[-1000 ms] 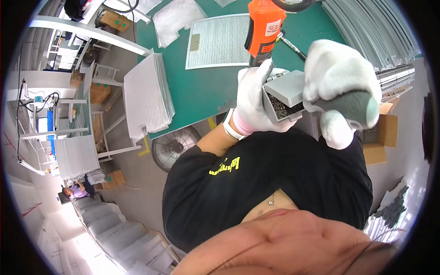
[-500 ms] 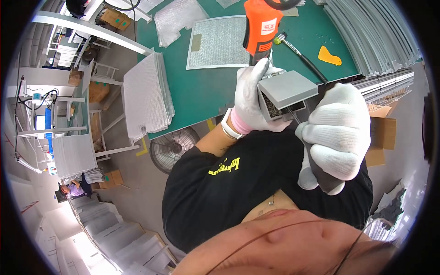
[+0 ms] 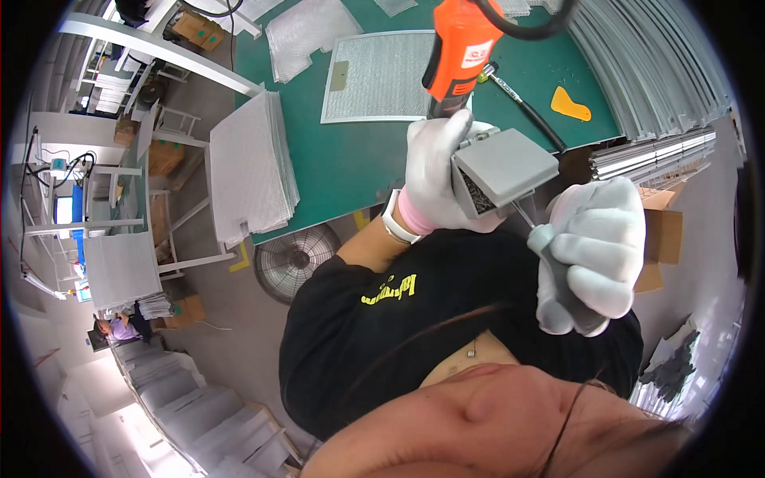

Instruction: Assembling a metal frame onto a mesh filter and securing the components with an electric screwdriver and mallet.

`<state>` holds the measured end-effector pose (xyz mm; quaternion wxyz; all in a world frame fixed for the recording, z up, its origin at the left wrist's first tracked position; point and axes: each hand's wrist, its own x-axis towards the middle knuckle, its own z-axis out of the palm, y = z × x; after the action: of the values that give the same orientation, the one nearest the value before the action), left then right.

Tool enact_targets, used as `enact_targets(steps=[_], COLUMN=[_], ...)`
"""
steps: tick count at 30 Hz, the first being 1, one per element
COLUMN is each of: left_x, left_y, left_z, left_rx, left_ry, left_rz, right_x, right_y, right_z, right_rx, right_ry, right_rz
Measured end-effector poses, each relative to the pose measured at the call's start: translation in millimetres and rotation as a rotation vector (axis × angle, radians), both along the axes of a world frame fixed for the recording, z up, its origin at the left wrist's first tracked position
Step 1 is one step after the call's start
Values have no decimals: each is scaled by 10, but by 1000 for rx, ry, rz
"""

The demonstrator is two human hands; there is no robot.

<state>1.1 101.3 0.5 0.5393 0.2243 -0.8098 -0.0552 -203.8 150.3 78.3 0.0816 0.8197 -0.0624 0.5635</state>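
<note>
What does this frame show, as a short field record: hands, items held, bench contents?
left hand: gloved left hand grips a small grey box, open side showing dark small parts inside
right hand: gloved right hand closed around a grey-handled tool, its thin shaft pointing into the box
hanging tool: orange power tool just above the left hand
bench: green bench with a metal mesh panel, a yellow scraper, a stack of mesh sheets at its left edge
floor: round fan below the bench

White knit gloves, pink cuff, black shirt with, seemingly, yellow lettering.
</note>
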Motion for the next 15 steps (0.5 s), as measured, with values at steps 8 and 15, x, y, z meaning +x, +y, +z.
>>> enact_targets(steps=[8,15], left_x=[70,210], left_y=[12,-20], left_z=[-20,-33], left_rx=[-2,41], left_ry=[-5,-1], left_rz=[51,19], right_x=[128,12], right_y=[-99,-241], right_z=[-189,380], right_rx=[-175,135], right_ry=[-146,500], right_rz=[71,444])
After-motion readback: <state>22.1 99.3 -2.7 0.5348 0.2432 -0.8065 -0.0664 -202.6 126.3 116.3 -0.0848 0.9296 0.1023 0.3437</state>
